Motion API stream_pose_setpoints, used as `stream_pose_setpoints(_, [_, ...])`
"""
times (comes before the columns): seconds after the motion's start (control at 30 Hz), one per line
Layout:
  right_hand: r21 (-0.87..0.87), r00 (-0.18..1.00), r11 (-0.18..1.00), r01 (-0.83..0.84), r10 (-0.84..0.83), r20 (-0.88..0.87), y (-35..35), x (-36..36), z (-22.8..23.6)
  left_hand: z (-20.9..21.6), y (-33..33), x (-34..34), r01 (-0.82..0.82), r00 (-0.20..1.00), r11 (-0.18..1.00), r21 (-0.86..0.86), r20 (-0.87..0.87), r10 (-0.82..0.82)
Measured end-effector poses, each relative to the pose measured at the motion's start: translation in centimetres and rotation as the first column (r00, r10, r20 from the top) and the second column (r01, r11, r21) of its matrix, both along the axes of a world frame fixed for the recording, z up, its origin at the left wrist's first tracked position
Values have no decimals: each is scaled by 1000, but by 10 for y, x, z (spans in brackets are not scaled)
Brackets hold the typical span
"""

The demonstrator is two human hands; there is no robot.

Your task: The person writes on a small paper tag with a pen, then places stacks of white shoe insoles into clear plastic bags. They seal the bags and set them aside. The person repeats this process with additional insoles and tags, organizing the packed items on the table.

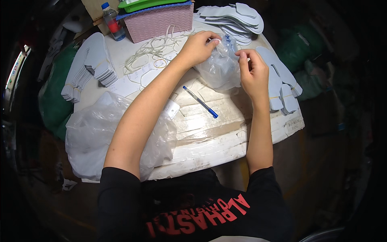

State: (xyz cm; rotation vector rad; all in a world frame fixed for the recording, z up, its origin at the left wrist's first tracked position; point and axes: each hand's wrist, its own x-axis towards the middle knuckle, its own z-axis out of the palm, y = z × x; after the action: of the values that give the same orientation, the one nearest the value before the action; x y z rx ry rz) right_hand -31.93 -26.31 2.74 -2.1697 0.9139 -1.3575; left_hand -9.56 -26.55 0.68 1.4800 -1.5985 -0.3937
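Observation:
A crumpled clear plastic bag point(221, 70) with blue print stands near the far right of the table, between my two hands. My left hand point(199, 47) is closed on its upper left edge, thumb and fingers bent together. On the bag's right side, my right hand point(254, 70) pinches the edge between thumb and forefinger, the other fingers curled. What lies inside the bag cannot be made out. Nearer to me, a blue-capped pen point(200, 102) rests slantwise on the taped tabletop point(209, 137).
Banded stacks of pale insole-shaped pieces lie at left point(86, 64), right point(278, 82) and back right point(234, 20). Loose cords point(155, 48) spread before a pink box point(159, 25) with a green tray point(141, 5). A bottle point(113, 24) stands beside it. A large plastic bag point(94, 133) covers the near left.

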Motion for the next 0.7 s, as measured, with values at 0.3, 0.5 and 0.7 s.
stream_pose_setpoints(0.3, [-52,985,992,-114,106,-138,16,20,-8,13,70,-1,88,995,992,89,-60,-83])
stream_pose_setpoints(0.5, [-56,968,984,-169,155,-195,21,23,-10,8,85,13,144,979,983,112,-158,-126])
stream_pose_setpoints(0.7, [-3,934,973,-231,221,-280,21,15,-3,-5,85,14,147,985,977,-153,117,-130])
